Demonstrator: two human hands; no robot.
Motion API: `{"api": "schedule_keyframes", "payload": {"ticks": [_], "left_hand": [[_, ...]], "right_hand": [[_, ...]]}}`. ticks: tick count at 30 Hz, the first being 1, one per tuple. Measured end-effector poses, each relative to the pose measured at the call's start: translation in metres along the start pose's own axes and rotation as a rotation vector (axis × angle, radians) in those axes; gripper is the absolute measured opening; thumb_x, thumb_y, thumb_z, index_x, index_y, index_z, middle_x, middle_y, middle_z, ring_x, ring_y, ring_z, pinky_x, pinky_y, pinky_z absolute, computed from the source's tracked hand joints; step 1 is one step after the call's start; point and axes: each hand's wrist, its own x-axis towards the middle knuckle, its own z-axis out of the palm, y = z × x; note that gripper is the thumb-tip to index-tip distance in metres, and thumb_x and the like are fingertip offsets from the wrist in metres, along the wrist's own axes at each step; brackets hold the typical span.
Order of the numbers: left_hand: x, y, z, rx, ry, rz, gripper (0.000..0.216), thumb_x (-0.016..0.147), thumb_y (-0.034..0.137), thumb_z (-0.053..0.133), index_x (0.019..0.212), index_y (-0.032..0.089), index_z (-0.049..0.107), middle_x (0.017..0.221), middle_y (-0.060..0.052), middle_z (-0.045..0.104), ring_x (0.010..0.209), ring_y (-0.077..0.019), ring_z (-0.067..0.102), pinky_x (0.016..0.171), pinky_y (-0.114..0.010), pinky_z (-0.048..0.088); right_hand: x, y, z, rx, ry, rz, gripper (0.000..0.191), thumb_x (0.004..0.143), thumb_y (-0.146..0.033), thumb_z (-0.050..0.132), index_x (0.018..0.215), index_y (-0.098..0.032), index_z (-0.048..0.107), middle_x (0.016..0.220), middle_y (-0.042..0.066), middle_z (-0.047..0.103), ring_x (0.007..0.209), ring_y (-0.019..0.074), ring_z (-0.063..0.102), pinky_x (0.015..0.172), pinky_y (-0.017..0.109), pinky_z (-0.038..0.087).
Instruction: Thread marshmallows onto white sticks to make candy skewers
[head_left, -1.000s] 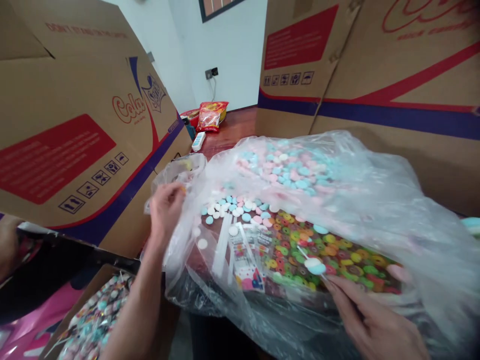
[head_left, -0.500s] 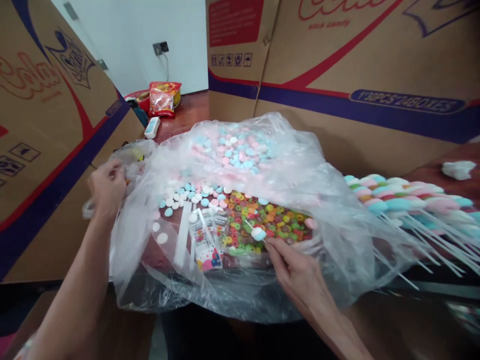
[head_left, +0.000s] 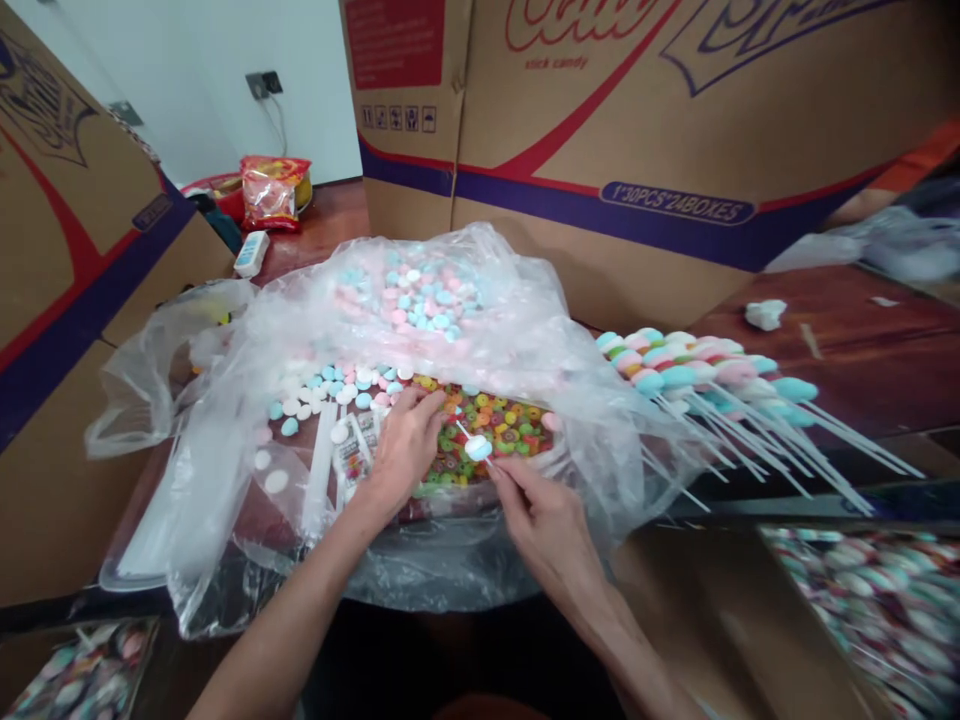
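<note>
By the right hand, a thin white stick threaded with white and blue candy is held over the gummy rings, its near end clamped between the fingers; the left hand is placed at the rings' left side, and whether its fingers are apart or together cannot be told. Beyond, pastel candies are seen through crumpled clear plastic, and loaded sticks are piled to the right on the table. Behind these, a printed cardboard box and a red packet are seen.
</note>
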Motion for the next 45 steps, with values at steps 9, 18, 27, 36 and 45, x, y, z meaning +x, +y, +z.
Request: {"api": "schedule_keyframes", "payload": {"ticks": [9,18,27,36,45], "left_hand": [[-0.003,-0.008,0.004,-0.025,0.031,-0.065,0.021,0.088,0.015,0.060,0.105,0.020,0.072,0.091,-0.006,0.064,0.085,-0.0190,0.062,0.079,-0.030,0.050],[-0.005,-0.009,-0.004,-0.303,0.057,-0.188,0.022,0.082,0.012,0.062,0.097,0.021,0.077,0.086,-0.004,0.069,0.082,-0.0178,0.061,0.079,-0.030,0.049],[-0.017,0.013,-0.021,-1.465,0.085,-0.794,0.031,0.058,0.026,0.091,0.076,0.011,0.072,0.068,0.001,0.063,0.059,-0.0048,0.055,0.055,-0.015,0.045],[-0.024,0.022,-0.020,-1.555,0.106,-0.909,0.030,0.059,0.018,0.090,0.079,0.013,0.068,0.068,0.003,0.063,0.060,-0.0058,0.059,0.055,-0.016,0.047],[-0.036,0.022,-0.016,-1.593,0.222,-0.943,0.031,0.060,0.015,0.089,0.084,0.015,0.068,0.071,0.003,0.067,0.063,-0.0064,0.063,0.057,-0.015,0.050]], "right_hand": [[-0.001,0.002,-0.005,0.001,-0.009,0.020,0.028,0.097,-0.026,0.046,0.088,-0.021,0.072,0.077,0.005,0.076,0.063,0.0174,0.071,0.060,0.023,0.049],[-0.001,-0.001,-0.003,0.016,-0.023,0.019,0.027,0.097,-0.026,0.046,0.090,-0.021,0.072,0.079,0.006,0.076,0.066,0.0180,0.071,0.063,0.024,0.050],[0.000,-0.019,0.005,0.101,-0.048,-0.024,0.027,0.098,-0.024,0.045,0.093,-0.019,0.071,0.078,0.004,0.075,0.064,0.0163,0.069,0.063,0.023,0.049],[-0.004,-0.022,0.010,0.119,-0.008,-0.071,0.028,0.098,-0.023,0.044,0.092,-0.019,0.071,0.079,0.005,0.074,0.063,0.0159,0.067,0.064,0.024,0.048],[-0.007,-0.029,0.017,0.218,-0.037,0.020,0.027,0.098,-0.025,0.044,0.085,-0.018,0.067,0.064,0.000,0.062,0.053,0.0118,0.053,0.055,0.021,0.041]]}}
